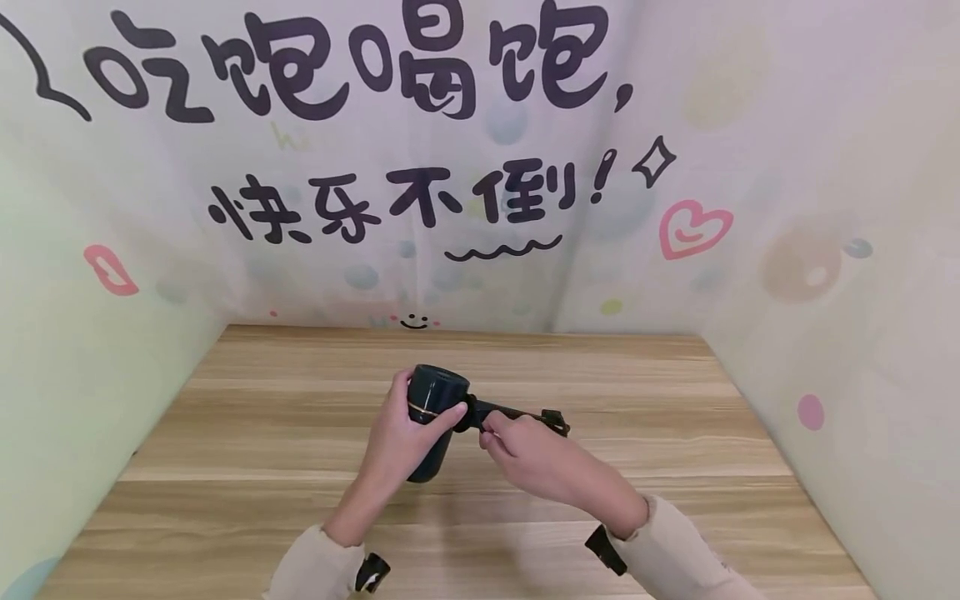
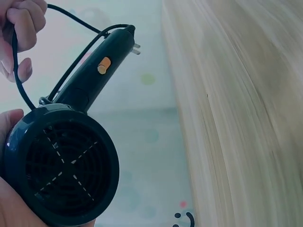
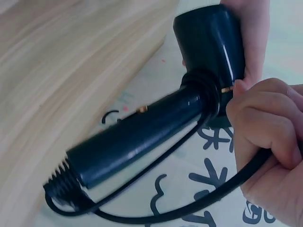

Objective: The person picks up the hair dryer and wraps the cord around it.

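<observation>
A dark hair dryer (image 1: 441, 385) is held above the wooden table. My left hand (image 1: 397, 435) grips its barrel from the left, with the thumb across the near side. In the left wrist view the round air grille (image 2: 71, 165) faces the camera. The handle (image 3: 137, 135) points to the right in the head view and bears a small gold switch (image 3: 142, 109). Curled fingers of my right hand (image 1: 542, 457) hold the black cord (image 3: 232, 187) beside the handle. Some cord is wound around the handle's top. Metal plug prongs (image 2: 136, 49) show near the handle's end.
The wood-grain table (image 1: 247, 500) spreads beneath both hands. A printed cloth wall (image 1: 480, 283) with dark lettering stands behind it, and pale side panels (image 1: 825, 333) flank the table. Dark straps (image 1: 606, 550) are on the sleeves at the wrists.
</observation>
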A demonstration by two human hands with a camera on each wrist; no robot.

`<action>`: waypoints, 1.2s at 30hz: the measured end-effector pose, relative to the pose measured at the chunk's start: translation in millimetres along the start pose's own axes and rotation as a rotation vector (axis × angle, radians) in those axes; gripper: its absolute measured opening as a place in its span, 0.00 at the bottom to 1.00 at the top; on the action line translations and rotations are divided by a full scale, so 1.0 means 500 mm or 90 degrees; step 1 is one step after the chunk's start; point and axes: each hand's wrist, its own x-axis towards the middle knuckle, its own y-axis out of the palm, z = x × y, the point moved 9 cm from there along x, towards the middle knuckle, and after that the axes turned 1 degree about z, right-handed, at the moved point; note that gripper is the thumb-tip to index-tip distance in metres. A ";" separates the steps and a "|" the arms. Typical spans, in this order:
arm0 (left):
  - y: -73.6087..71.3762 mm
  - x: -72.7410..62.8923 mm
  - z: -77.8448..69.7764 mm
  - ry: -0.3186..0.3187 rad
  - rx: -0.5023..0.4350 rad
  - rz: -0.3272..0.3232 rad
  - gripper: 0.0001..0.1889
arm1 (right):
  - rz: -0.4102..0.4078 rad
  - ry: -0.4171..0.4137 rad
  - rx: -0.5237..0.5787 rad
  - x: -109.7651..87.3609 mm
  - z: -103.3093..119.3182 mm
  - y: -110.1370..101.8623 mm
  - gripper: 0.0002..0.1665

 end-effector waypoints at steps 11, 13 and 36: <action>-0.001 -0.004 0.000 0.012 -0.007 -0.031 0.41 | -0.022 0.061 0.130 0.000 -0.006 0.022 0.14; 0.000 -0.004 -0.002 0.018 -0.004 -0.037 0.41 | -0.023 0.067 0.149 0.001 -0.008 0.026 0.13; 0.004 -0.004 -0.013 -0.040 -0.186 -0.018 0.37 | -0.084 0.066 0.214 0.005 -0.004 0.033 0.13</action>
